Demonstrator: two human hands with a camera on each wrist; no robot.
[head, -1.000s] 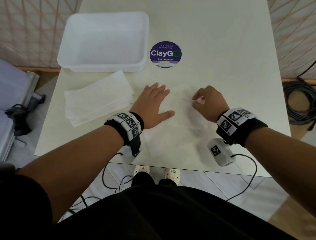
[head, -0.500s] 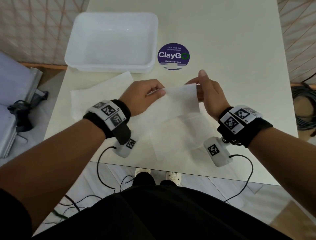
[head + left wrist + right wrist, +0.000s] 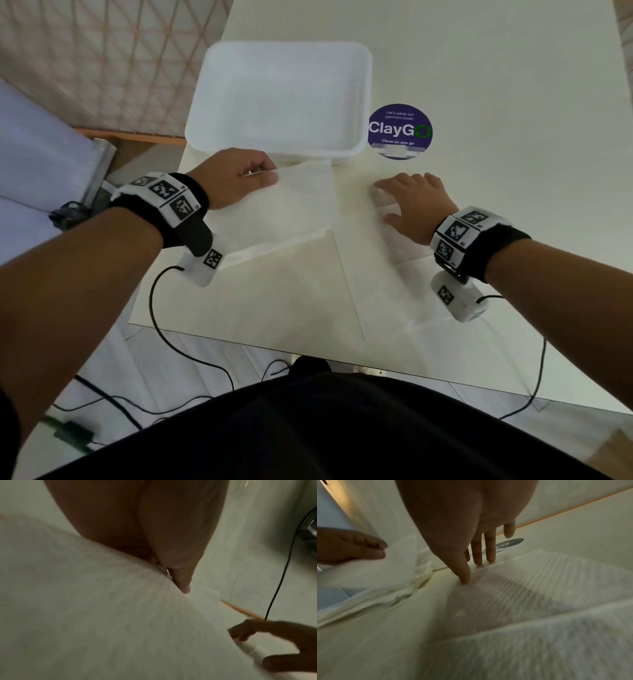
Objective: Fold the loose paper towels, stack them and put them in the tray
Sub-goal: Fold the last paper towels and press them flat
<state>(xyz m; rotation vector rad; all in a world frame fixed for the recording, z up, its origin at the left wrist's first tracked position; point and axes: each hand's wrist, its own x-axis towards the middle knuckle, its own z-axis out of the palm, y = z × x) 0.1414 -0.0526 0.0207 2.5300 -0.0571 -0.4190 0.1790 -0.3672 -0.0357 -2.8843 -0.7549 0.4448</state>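
My left hand pinches the far edge of a folded white paper towel and holds it over the stack of folded towels just in front of the white tray. The same pinch shows in the left wrist view, fingers on the folded towel. My right hand lies flat with straight fingers on an unfolded loose towel spread on the table to the right. The tray holds nothing.
A round purple ClayGo sticker sits on the table right of the tray. The near table edge runs close to my body, with black cables hanging below it. A metal rack stands on the floor at left.
Both hands lifted a folded towel off the loose sheet; my left hand carried it left onto the stack near the tray. My right hand let go and dropped flat onto the unfolded towel.
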